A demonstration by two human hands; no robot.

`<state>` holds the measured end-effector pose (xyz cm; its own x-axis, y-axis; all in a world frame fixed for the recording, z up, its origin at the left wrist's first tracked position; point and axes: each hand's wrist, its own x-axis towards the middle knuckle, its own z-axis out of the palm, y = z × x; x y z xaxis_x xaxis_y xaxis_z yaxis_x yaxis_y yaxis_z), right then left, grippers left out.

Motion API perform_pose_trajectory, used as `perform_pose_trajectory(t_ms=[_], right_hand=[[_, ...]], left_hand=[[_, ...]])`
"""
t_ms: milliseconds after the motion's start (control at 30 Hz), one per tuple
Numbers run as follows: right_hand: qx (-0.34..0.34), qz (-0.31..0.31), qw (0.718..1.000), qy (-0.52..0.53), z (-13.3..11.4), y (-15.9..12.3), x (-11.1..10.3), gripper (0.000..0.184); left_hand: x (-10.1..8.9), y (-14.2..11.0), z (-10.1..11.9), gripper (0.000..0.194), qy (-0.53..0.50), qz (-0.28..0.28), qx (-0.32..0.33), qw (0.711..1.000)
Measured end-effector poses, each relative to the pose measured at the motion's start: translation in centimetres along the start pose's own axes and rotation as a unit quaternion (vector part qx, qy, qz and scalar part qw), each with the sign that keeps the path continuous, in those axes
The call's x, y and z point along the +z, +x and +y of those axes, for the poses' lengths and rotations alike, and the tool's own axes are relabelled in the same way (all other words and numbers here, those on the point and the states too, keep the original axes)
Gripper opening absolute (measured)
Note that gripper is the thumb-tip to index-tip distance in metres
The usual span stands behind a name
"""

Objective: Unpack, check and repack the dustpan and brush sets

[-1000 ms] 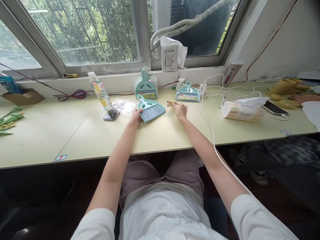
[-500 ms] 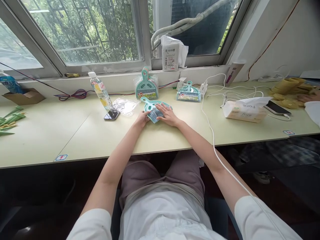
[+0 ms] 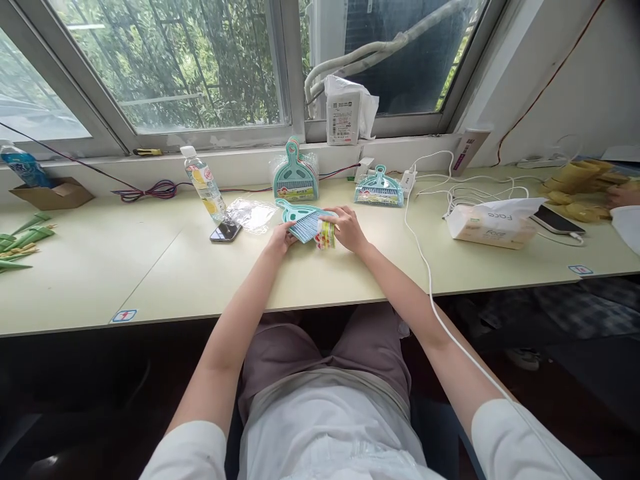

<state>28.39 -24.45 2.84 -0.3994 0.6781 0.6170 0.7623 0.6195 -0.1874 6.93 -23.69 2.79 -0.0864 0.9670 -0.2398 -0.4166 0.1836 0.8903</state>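
Note:
A small teal brush with a dustpan (image 3: 303,221) lies on the pale desk (image 3: 150,260) in front of me. My left hand (image 3: 283,237) grips its near left edge. My right hand (image 3: 347,228) is closed on a colourful paper label (image 3: 325,235) held against the brush's bristles. Behind stand a bagged stack of teal brush sets (image 3: 295,175) and another packed set (image 3: 379,190).
A drink bottle (image 3: 204,186), a phone (image 3: 225,231) and a clear plastic bag (image 3: 251,214) lie to the left. A white cable (image 3: 419,253) runs past my right arm. A tissue pack (image 3: 491,222) and another phone (image 3: 555,219) sit right; another person's hand (image 3: 624,195) touches yellow items.
My right hand fetched the colourful label from beside the packed set and brought it onto the brush. The brush and dustpan have shifted slightly nearer in my hands.

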Motion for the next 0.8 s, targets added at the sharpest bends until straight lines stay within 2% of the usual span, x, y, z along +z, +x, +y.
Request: perform_pose_trajectory(t_ms=[100,167,267,333,433,533,733,800], right_hand=[[0.022,0.049,0.998,-0.010,-0.2,-0.1,-0.5,0.051],[0.024,0.054,0.998,-0.030,-0.2,-0.1,-0.7,0.055],[0.006,0.006,0.998,-0.068,0.1,-0.2,-0.3,0.056],[-0.003,-0.043,0.995,-0.086,0.4,-0.3,0.2,0.056],[-0.002,-0.113,0.990,-0.082,0.7,-0.3,1.0,0.054],[-0.006,-0.147,0.988,-0.050,0.9,-0.3,1.4,0.053],[-0.001,-0.167,0.985,0.033,0.6,0.0,1.2,0.057],[0.013,-0.145,0.988,0.060,0.5,0.2,1.3,0.058]], left_hand=[[0.2,-0.2,-0.3,0.027,0.020,-0.027,0.001,0.999],[0.6,-0.6,-0.6,0.023,0.025,-0.060,0.004,0.998],[1.3,-1.5,-1.0,0.021,0.020,-0.123,0.007,0.992],[1.6,-2.0,-1.2,0.025,0.021,-0.145,0.016,0.989],[1.7,-2.1,-1.5,0.034,0.044,-0.138,0.022,0.989],[1.5,-1.7,-1.6,0.039,0.060,-0.129,0.019,0.990],[1.4,-1.4,-1.4,0.047,0.034,-0.097,0.045,0.994],[1.4,-1.5,-1.2,0.046,0.028,-0.089,0.054,0.994]])
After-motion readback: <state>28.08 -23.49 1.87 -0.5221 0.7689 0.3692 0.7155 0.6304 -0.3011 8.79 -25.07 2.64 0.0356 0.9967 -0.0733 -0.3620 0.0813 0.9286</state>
